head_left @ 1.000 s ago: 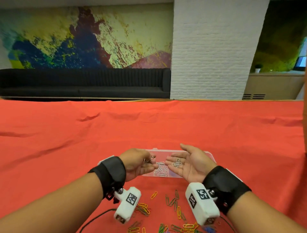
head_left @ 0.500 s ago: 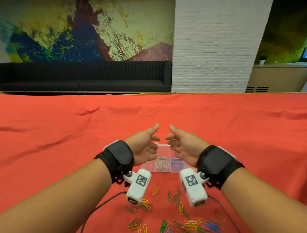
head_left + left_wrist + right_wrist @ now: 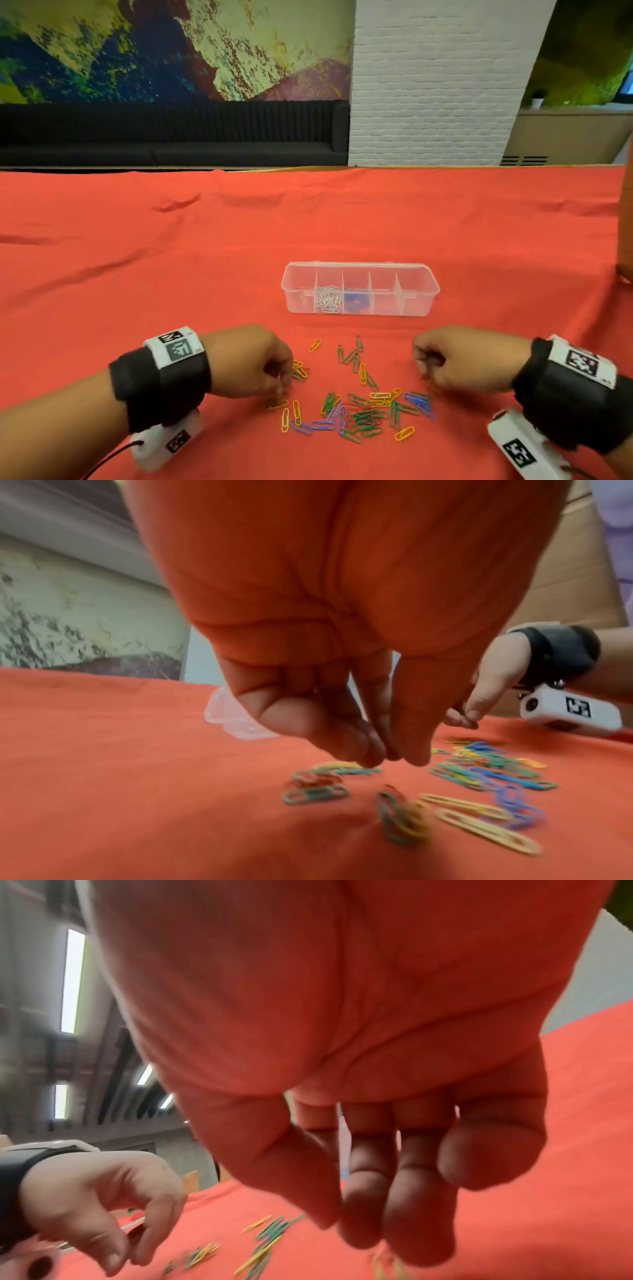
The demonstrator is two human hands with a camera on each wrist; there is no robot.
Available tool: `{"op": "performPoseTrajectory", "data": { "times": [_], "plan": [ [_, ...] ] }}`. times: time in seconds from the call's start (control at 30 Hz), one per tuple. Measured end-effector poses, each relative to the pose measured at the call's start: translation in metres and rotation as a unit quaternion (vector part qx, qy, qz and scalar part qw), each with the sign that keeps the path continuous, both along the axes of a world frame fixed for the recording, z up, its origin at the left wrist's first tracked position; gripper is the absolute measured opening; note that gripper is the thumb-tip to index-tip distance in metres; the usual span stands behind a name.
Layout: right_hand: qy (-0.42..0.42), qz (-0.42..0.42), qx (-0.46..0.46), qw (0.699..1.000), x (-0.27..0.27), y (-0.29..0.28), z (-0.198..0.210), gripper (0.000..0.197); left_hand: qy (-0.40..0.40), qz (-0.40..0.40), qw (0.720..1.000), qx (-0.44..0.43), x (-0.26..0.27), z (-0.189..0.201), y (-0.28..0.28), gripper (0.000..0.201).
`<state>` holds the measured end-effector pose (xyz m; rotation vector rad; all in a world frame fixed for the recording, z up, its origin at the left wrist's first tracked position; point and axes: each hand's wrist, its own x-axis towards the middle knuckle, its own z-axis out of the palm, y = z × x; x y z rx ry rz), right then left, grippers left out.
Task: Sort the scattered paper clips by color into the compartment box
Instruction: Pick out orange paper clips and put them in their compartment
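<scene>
Our left hand (image 3: 251, 361) hangs with fingers bunched, empty as far as we see; our right hand (image 3: 452, 365) curls, grip unclear; between them scattered paper clips (image 3: 359, 407) lie on the bench (image 3: 137, 274); beyond, the compartment box (image 3: 359, 291).

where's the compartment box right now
In the head view the box sits centre on the red cloth, beyond the loose clips.

One compartment box (image 3: 359, 270), two hands, perhaps forty loose paper clips (image 3: 363, 407).
</scene>
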<state>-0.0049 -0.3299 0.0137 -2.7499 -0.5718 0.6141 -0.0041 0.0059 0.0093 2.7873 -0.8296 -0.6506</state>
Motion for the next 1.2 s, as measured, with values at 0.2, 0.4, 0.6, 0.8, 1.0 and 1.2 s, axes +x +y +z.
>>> {"op": "performPoseTrajectory", "data": {
  "times": [0.2, 0.4, 0.6, 0.8, 1.0, 1.2],
  "plan": [
    [0.028, 0.055, -0.015, 0.998, -0.045, 0.021, -0.006, 0.018, -0.052, -0.041, 0.996, 0.058, -0.021, -0.013, -0.007, 0.024],
    [-0.053, 0.054, -0.088, 0.993, -0.047, 0.027, -0.011, 0.013, -0.063, 0.003, 0.997, 0.046, -0.020, -0.016, 0.000, 0.018],
    [-0.008, 0.041, 0.027, 0.999, -0.041, 0.016, -0.012, 0.004, -0.111, 0.017, 0.994, 0.004, -0.022, -0.009, 0.010, 0.018],
    [0.069, -0.060, 0.229, 0.969, -0.024, -0.001, 0.002, 0.015, -0.125, -0.073, 0.989, 0.029, -0.031, -0.020, -0.007, 0.026],
    [0.129, -0.156, 0.310, 0.929, -0.011, 0.003, -0.004, 0.030, -0.080, -0.036, 0.996, -0.032, -0.027, -0.020, -0.002, 0.016],
    [0.131, -0.194, 0.300, 0.925, -0.003, 0.013, -0.002, 0.022, 0.159, 0.218, 0.907, -0.323, -0.015, -0.007, 0.019, 0.012]
  ]
}}
